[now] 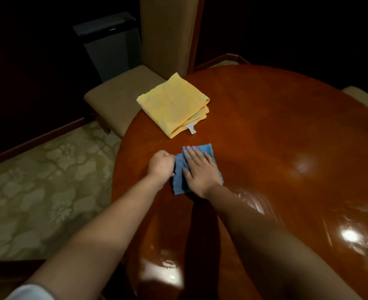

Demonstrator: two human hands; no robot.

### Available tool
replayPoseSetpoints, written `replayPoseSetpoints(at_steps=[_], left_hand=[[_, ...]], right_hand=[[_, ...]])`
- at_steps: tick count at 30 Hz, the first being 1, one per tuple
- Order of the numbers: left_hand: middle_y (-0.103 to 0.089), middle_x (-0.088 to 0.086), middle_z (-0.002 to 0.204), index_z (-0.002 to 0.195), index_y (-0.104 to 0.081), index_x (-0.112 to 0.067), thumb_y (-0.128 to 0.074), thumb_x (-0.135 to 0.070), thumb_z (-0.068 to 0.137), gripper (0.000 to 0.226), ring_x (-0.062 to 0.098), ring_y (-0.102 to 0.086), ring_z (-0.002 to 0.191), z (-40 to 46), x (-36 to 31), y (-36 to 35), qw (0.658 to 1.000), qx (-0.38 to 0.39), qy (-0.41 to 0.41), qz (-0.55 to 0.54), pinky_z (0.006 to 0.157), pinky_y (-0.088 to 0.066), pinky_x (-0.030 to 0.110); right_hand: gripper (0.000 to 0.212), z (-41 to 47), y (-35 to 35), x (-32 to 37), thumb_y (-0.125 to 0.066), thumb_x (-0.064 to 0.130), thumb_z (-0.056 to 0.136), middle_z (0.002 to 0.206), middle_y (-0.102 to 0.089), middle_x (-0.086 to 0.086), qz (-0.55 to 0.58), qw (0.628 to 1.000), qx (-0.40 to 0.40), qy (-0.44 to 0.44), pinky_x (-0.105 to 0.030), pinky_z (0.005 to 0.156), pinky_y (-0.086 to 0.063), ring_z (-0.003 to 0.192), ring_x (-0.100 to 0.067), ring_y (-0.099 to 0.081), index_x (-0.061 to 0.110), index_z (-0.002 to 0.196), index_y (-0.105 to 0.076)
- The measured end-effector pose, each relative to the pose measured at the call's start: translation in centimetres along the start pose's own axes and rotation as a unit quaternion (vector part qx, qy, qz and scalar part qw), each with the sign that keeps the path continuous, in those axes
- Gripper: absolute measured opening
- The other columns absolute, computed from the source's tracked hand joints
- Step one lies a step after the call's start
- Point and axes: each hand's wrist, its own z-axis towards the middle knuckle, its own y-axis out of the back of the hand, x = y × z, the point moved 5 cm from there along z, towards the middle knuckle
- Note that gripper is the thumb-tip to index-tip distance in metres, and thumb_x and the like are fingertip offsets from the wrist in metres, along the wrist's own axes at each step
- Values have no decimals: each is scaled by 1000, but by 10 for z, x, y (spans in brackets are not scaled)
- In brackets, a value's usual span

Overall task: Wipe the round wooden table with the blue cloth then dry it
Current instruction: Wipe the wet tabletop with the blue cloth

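Observation:
The blue cloth [179,172] lies folded on the glossy round wooden table [276,131], near its left edge. My right hand [199,169] lies flat on top of the cloth with straight fingers pointing away from me. My left hand [161,165] is curled at the cloth's left edge and grips it there. A folded yellow cloth [173,103] with a small white tag rests on the table just beyond, overhanging the left rim slightly.
A beige upholstered chair [122,96] with a tall back stands at the table's far left. Another chair [362,98] shows at the right edge. Patterned carpet [40,182] covers the floor on the left. A dark boxy unit [109,44] stands behind.

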Motion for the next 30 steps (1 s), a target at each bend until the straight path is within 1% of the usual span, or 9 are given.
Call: replayPoseSetpoints(at_steps=[4, 9, 12, 14, 19, 23, 27, 29, 30], left_hand=[[-48, 11, 62, 68, -44, -11, -47, -10, 84, 17, 20, -46, 49, -14, 20, 36, 998, -40, 19, -42, 44, -44, 24], [-50, 9, 53, 66, -42, -14, -49, -10, 82, 18, 13, -47, 28, -62, 57, 57, 995, -69, 36, -57, 43, -46, 22], [-52, 10, 51, 67, -39, -16, -53, -5, 80, 22, 19, -55, 33, -97, 77, 53, 995, -83, 37, -42, 47, -47, 26], [-53, 11, 51, 69, -39, -16, -52, 1, 79, 23, 20, -57, 36, -121, 89, 42, 995, -78, 33, -45, 49, -49, 27], [-56, 13, 52, 66, -53, -12, -51, 3, 83, 22, 11, -54, 31, -183, 107, -1, 996, -48, 27, -67, 40, -48, 20], [-60, 5, 56, 61, -60, -15, -64, -5, 77, 19, 13, -56, 41, -216, 112, -46, 998, -26, 7, -58, 57, -56, 31], [-60, 0, 62, 62, -55, -21, -66, 3, 66, 27, 22, -62, 61, -223, 106, -78, 999, -27, -38, -7, 67, -58, 37], [-56, -3, 62, 71, -54, -21, -67, 5, 67, 29, 21, -61, 67, -217, 95, -88, 998, -34, -48, -10, 70, -56, 34], [-54, -5, 62, 78, -55, -21, -67, 5, 69, 30, 20, -59, 69, -212, 88, -93, 998, -34, -49, -12, 71, -54, 30]], right_hand=[[59, -5, -12, 39, -20, 40, 103, 161, 6, 4, -10, 998, 13, 57, -32, 115, 11, 146, -9, 11, 20, 154, 2], [59, -45, -29, 70, -21, 41, 102, 161, 1, 4, -25, 990, 22, 134, -32, 116, 9, 147, -9, 6, 20, 155, -4], [67, -80, -39, 72, -9, 47, 94, 161, -4, 3, -57, 984, 22, 168, -33, 116, 5, 148, -12, 1, 19, 154, -6], [67, -104, -44, 66, -11, 47, 94, 161, -4, 2, -74, 981, 26, 175, -34, 117, 4, 148, -13, 1, 19, 154, -6], [85, -174, -51, 34, 10, 55, 78, 161, 0, 3, -80, 981, 37, 172, -34, 117, 6, 148, -13, 5, 20, 154, -1], [81, -223, -53, -6, 8, 56, 81, 160, 5, 7, -78, 986, 18, 148, -29, 114, 13, 147, -11, 6, 22, 154, 1], [76, -241, -49, -41, 2, 56, 85, 155, 8, 10, -71, 991, -2, 110, -27, 111, 17, 147, -10, 7, 23, 153, -1], [72, -238, -44, -53, -4, 54, 89, 156, 1, 8, -72, 994, -27, 72, -27, 111, 15, 145, -10, 4, 21, 153, -7], [70, -237, -42, -57, -10, 52, 92, 158, -11, 4, -66, 996, -50, 43, -28, 113, 9, 145, -11, -5, 18, 153, -16]])
